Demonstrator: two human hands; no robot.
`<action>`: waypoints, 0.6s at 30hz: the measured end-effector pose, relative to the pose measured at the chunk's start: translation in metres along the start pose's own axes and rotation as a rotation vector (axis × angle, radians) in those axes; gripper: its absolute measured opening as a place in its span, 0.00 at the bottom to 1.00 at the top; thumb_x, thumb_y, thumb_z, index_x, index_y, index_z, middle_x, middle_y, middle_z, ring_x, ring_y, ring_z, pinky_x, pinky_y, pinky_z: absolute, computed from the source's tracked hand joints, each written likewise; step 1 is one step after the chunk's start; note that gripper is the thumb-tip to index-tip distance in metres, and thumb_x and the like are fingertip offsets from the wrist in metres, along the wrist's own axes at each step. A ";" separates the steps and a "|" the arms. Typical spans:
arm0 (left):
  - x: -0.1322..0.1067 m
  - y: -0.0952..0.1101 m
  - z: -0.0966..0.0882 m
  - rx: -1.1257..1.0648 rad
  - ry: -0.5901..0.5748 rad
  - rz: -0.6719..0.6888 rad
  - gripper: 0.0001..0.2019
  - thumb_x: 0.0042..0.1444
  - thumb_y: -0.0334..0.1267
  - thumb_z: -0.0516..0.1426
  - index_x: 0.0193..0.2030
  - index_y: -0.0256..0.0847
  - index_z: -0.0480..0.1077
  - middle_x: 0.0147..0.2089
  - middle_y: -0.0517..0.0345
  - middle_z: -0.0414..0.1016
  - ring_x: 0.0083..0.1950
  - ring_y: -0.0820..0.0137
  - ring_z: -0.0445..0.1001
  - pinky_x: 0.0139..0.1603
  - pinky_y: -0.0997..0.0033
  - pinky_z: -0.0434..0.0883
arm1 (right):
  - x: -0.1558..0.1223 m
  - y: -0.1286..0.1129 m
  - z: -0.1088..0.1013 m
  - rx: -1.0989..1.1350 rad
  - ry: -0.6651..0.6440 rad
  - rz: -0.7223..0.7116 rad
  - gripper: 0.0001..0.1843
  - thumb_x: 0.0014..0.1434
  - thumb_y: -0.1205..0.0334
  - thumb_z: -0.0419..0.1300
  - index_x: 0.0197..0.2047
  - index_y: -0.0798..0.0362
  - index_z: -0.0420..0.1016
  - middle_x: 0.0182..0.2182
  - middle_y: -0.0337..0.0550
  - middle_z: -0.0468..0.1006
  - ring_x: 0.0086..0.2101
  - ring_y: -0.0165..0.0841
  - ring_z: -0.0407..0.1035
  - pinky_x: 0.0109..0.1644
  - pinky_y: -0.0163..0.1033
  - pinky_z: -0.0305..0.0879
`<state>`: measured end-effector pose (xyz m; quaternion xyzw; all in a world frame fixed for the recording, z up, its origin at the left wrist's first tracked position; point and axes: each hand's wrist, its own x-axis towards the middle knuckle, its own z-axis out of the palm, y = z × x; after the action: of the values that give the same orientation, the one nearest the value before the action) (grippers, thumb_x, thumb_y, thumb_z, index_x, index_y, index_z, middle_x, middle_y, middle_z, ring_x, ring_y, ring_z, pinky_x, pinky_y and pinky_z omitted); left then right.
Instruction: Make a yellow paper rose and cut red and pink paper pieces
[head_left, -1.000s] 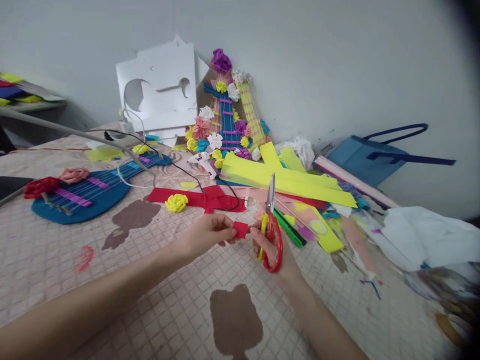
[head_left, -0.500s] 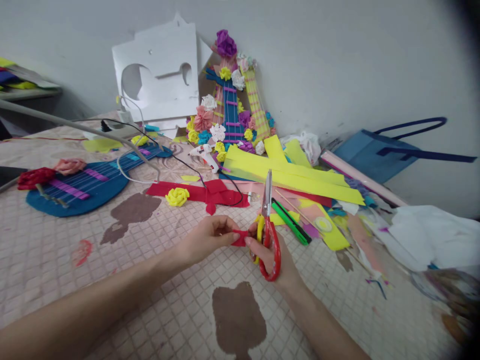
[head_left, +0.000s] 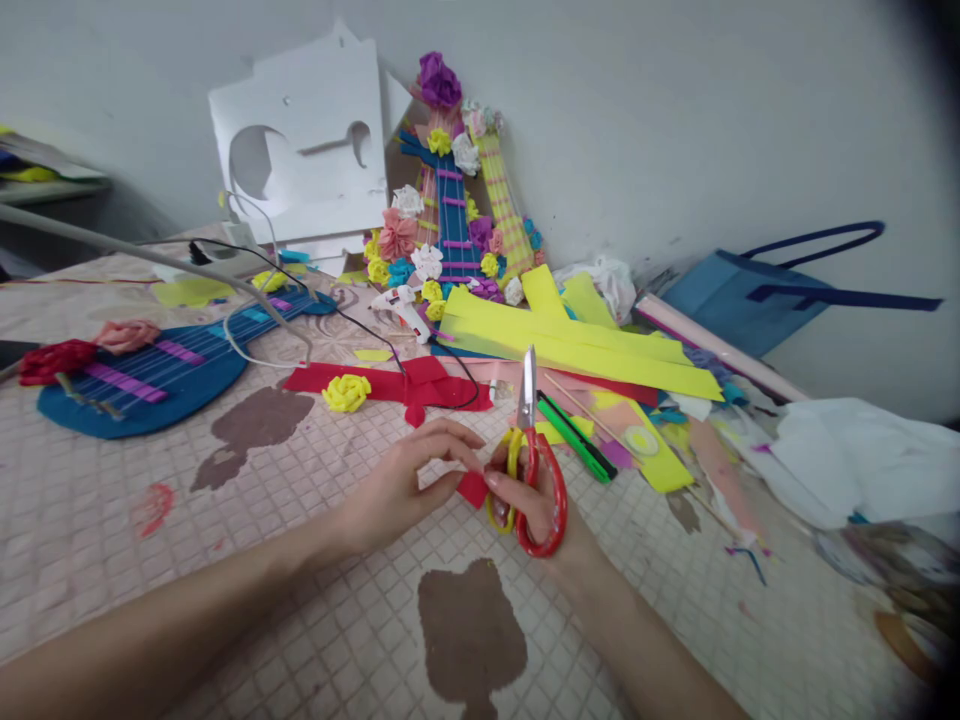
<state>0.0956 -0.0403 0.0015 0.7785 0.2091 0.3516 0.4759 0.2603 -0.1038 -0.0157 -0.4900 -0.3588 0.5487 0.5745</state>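
A small piece of red crepe paper (head_left: 472,489) is pinched between the thumb and fingertips of my right hand (head_left: 526,500). That same hand carries scissors (head_left: 534,450) with red and yellow handles, their blades closed and pointing away from me. My left hand (head_left: 409,482) is just left of the red piece, thumb and fingers apart, its fingertips close to the paper's edge. Beyond the hands lies a red strip (head_left: 390,384) with several smaller red pieces on it and a yellow paper flower (head_left: 346,393) at its left part.
A green cutter (head_left: 576,438) lies right of the scissors, near yellow paper strips (head_left: 577,345). Behind are a white glue gun (head_left: 403,308), a blue paper guitar (head_left: 172,365) and flower-decorated guitars (head_left: 454,215). Cables cross the table's left side. A white plastic bag (head_left: 862,460) is at right.
My left fingers have loosened from the red piece and spread apart. The piece now hangs tilted from my right hand. The view has shifted slightly.
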 end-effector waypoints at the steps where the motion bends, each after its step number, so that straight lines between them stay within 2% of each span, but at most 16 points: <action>1: -0.001 -0.001 0.002 -0.044 0.025 -0.065 0.07 0.59 0.31 0.52 0.42 0.40 0.70 0.46 0.52 0.70 0.48 0.68 0.70 0.48 0.66 0.68 | 0.000 0.001 -0.001 -0.023 0.029 -0.010 0.12 0.47 0.60 0.66 0.32 0.51 0.65 0.22 0.30 0.67 0.18 0.23 0.60 0.20 0.30 0.58; 4: -0.002 -0.005 0.009 -0.204 0.032 -0.241 0.09 0.60 0.38 0.52 0.45 0.38 0.66 0.42 0.52 0.71 0.42 0.69 0.71 0.41 0.68 0.69 | 0.001 0.005 -0.003 -0.083 0.106 -0.025 0.12 0.49 0.60 0.65 0.34 0.50 0.65 0.24 0.31 0.67 0.19 0.23 0.61 0.21 0.30 0.59; 7: -0.003 -0.009 0.013 -0.322 -0.009 -0.308 0.11 0.55 0.40 0.57 0.42 0.36 0.64 0.39 0.53 0.71 0.39 0.70 0.71 0.39 0.69 0.69 | 0.000 0.005 -0.003 -0.126 0.108 -0.033 0.13 0.49 0.59 0.65 0.35 0.50 0.65 0.25 0.31 0.68 0.20 0.23 0.61 0.21 0.30 0.59; 10: -0.002 -0.013 0.013 -0.377 -0.035 -0.333 0.14 0.52 0.38 0.59 0.43 0.37 0.61 0.31 0.59 0.71 0.33 0.73 0.70 0.34 0.72 0.67 | -0.001 0.004 -0.002 -0.176 0.069 -0.010 0.13 0.51 0.55 0.63 0.35 0.50 0.66 0.23 0.31 0.66 0.18 0.23 0.59 0.20 0.30 0.59; 13: -0.002 -0.014 0.009 -0.366 -0.114 -0.347 0.18 0.51 0.36 0.59 0.46 0.39 0.57 0.26 0.65 0.68 0.29 0.74 0.68 0.29 0.75 0.63 | -0.001 0.003 -0.002 -0.234 0.021 0.011 0.13 0.50 0.54 0.63 0.35 0.50 0.66 0.22 0.31 0.66 0.17 0.24 0.58 0.20 0.31 0.58; 18: -0.001 -0.013 0.004 -0.294 -0.111 -0.274 0.09 0.54 0.33 0.56 0.40 0.39 0.59 0.30 0.63 0.67 0.31 0.75 0.67 0.31 0.75 0.63 | 0.001 0.002 -0.001 -0.250 0.042 0.012 0.13 0.49 0.57 0.63 0.34 0.50 0.65 0.22 0.30 0.67 0.17 0.24 0.59 0.19 0.31 0.58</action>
<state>0.0984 -0.0374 -0.0121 0.6834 0.2328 0.2667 0.6385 0.2610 -0.1036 -0.0184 -0.5712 -0.4096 0.4926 0.5131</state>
